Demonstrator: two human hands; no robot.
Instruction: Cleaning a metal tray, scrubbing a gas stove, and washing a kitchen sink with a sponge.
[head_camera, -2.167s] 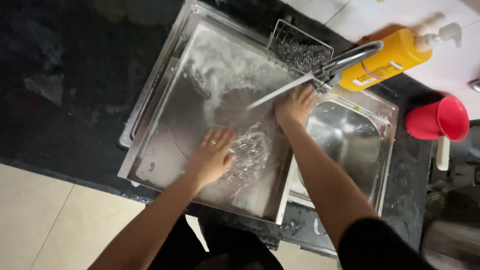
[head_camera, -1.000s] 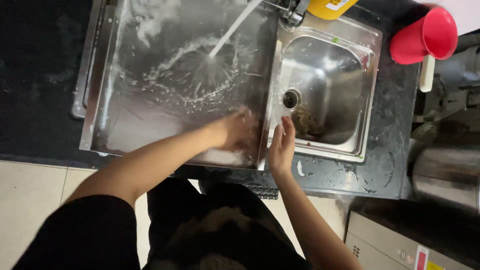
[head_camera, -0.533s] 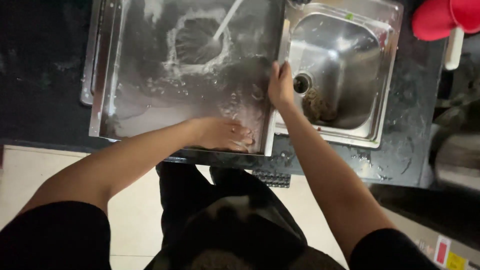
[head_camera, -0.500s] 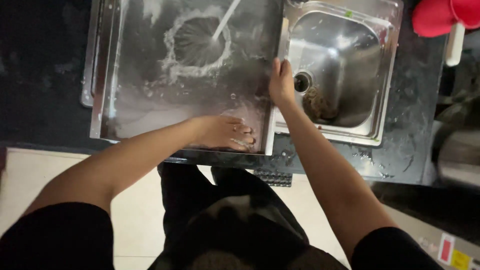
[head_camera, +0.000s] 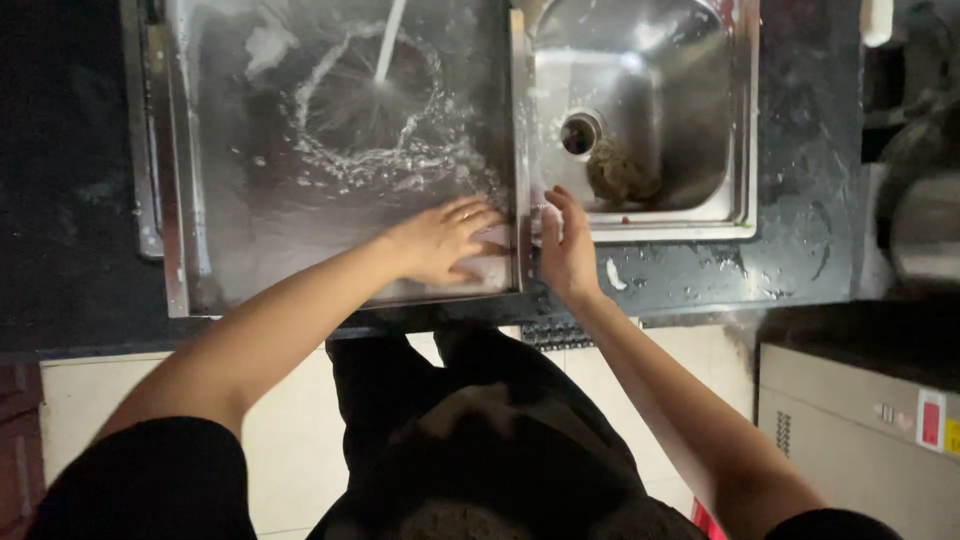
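A double steel sink (head_camera: 520, 120) is seen from above, set into a dark wet countertop (head_camera: 800, 200). The left hand (head_camera: 440, 240) is laid flat, fingers spread, on the floor of the wide shallow basin (head_camera: 250, 230), at that basin's near right corner and just beside the dividing ridge (head_camera: 519, 150). No object is gripped by it; whether something thin lies under the palm cannot be told. The right hand (head_camera: 568, 250) is placed on the near rim of the deep basin (head_camera: 640, 100), at its near left corner, with the fingers held together and pointed toward the far edge; nothing is held in it either. The two hands are kept apart, with only the ridge between them.

A stream of water (head_camera: 388, 45) is seen falling into the far half of the shallow basin, where a ring of foam and splashes (head_camera: 370, 130) is spread around the point of impact. In the deep basin, a round drain hole (head_camera: 580, 132) is seen near its left wall, and a brownish clump (head_camera: 620, 175) is lying just beside it, toward the near edge. At the countertop's right edge, a rounded metal vessel (head_camera: 925, 230) is partly shown. Below the counter, a pale tiled floor (head_camera: 290, 440) is visible.
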